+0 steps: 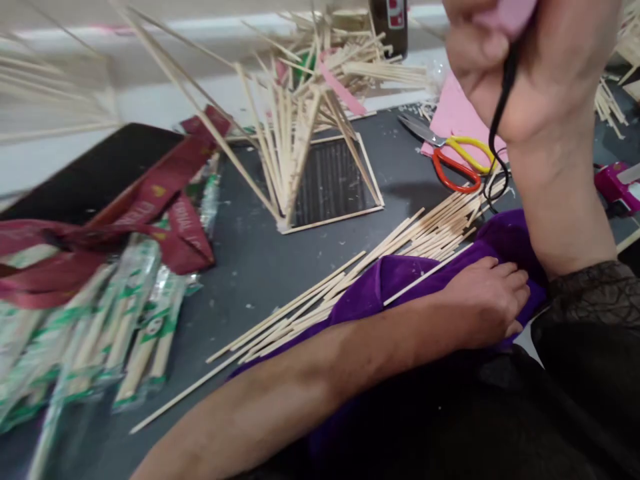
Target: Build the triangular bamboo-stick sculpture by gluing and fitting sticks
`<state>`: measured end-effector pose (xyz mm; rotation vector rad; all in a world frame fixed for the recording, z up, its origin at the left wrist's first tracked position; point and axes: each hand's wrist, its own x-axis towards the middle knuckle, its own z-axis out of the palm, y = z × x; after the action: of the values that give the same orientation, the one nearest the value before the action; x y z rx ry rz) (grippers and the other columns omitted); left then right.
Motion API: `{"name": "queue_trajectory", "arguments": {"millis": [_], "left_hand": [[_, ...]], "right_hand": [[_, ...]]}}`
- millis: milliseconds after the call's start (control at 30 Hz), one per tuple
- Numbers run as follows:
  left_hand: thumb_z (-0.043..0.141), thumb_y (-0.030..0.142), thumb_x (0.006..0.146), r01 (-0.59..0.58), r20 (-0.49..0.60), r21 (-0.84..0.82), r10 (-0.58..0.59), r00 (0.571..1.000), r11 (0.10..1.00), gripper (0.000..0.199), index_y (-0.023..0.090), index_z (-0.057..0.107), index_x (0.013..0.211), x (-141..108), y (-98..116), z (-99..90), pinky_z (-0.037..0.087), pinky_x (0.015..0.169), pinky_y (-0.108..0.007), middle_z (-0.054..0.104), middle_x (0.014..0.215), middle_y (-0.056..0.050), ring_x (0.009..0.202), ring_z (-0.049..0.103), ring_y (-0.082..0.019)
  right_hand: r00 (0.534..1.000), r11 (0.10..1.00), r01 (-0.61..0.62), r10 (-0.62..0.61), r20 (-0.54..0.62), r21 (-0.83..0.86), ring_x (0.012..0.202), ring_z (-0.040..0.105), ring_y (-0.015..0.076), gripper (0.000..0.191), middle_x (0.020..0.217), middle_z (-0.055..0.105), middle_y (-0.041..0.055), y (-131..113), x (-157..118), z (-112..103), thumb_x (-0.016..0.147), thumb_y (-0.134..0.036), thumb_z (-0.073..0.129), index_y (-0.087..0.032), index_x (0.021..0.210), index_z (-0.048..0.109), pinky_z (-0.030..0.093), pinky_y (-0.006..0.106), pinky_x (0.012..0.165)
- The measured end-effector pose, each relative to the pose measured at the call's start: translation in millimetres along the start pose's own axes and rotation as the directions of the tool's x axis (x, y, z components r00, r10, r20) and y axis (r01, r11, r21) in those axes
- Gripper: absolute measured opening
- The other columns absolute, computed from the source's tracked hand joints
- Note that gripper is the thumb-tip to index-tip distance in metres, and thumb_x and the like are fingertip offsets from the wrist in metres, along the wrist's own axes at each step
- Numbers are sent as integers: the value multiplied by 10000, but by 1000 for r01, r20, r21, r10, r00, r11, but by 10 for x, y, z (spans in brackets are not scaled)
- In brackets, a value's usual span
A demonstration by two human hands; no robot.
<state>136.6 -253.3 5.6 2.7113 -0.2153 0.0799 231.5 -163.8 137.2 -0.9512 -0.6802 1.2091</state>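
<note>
My left hand point(487, 297) lies with bent fingers on a bunched purple cloth point(360, 290) near the table's front edge, closed on its fabric. Raised at the top right, my right hand point(535, 73) is wrapped round a pink corded tool point(510, 15), mostly hidden and cut off by the frame. Its black cord point(500, 100) hangs past the wrist to the table. Loose thin wooden sticks point(300, 310) lie along and beside the cloth. Beyond them stands a stick frame point(333, 220), with upright and slanted sticks meeting at its near corner.
Scissors point(463, 157) with red and yellow handles rest by pink paper point(450, 110). Wrapped chopsticks point(135, 327) and a dark red ribbon point(180, 230) occupy the left. A stick pile point(365, 57) and dark bottle point(395, 30) stand behind. A magenta object point(617, 187) is at right.
</note>
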Motion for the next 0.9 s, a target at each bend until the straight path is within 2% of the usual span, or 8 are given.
{"name": "queue_trajectory", "arguments": {"millis": [100, 200, 267, 367, 400, 467, 633, 900], "left_hand": [[567, 406, 872, 13, -89, -55, -18, 996, 998, 328, 185, 648, 1100, -169, 64, -266, 465, 845, -332, 670, 1158, -111, 1069, 615, -225], [498, 361, 918, 201, -262, -152, -236, 936, 968, 225, 215, 668, 940, -540, 59, -651, 481, 733, -269, 713, 930, -34, 847, 659, -158], [499, 287, 913, 409, -399, -220, -464, 791, 886, 200, 203, 671, 858, -828, -31, -858, 460, 647, -235, 709, 778, 7, 681, 638, -117], [562, 275, 842, 710, -445, -302, -753, 485, 636, 182, 198, 665, 712, -1151, -289, -959, 434, 569, -246, 648, 585, 22, 561, 603, -129], [579, 302, 823, 748, -431, -358, -810, 398, 558, 170, 200, 672, 724, -1208, -386, -933, 441, 553, -253, 633, 562, 20, 532, 594, -136], [598, 316, 793, 726, -361, -510, -881, 305, 461, 144, 192, 669, 780, -1243, -555, -825, 468, 540, -254, 639, 579, 12, 520, 612, -142], [585, 267, 798, 572, -304, -717, -917, 259, 399, 322, 138, 587, 1093, -1111, -723, -560, 490, 499, -240, 655, 641, 17, 490, 629, -133], [564, 280, 834, 537, -384, -714, -893, 236, 449, 317, 140, 596, 1117, -1032, -817, -512, 454, 428, -188, 631, 610, 37, 436, 596, -99]], "right_hand": [[960, 996, -16, 41, 277, -93, 418, 419, -39, 882, 660, 546, -44, -37, -31, -145, 836, -431, -259, -117, 647, 544, 198, 161, 406], [928, 958, 94, 13, 372, -269, 563, 578, 2, 609, 789, 679, -69, -52, 100, -392, 965, -266, 100, -160, 807, 679, 331, 166, 450], [914, 903, 186, -14, 405, -388, 629, 613, 40, 479, 743, 690, -67, -57, 219, -588, 891, -152, 234, -154, 830, 709, 390, 179, 502], [908, 824, 211, 34, 418, -526, 669, 607, 68, 484, 777, 675, -26, -55, 350, -865, 807, -58, 142, -18, 659, 602, 342, 223, 489], [914, 809, 190, 61, 400, -557, 655, 597, 61, 473, 780, 669, -13, -48, 372, -934, 809, -49, 135, 9, 638, 572, 326, 225, 482], [920, 783, 143, 120, 372, -605, 602, 580, 40, 420, 762, 674, 11, -20, 386, -1020, 849, -69, 222, 23, 677, 594, 315, 201, 475], [868, 711, 18, 337, 363, -703, 509, 569, 31, 158, 736, 704, 61, 140, 391, -985, 835, -115, 568, -3, 808, 676, 316, 113, 445], [828, 601, -31, 463, 316, -799, 412, 503, 1, 134, 565, 625, -25, 337, 472, -952, 849, -108, 601, -26, 753, 649, 297, 85, 414]]}}
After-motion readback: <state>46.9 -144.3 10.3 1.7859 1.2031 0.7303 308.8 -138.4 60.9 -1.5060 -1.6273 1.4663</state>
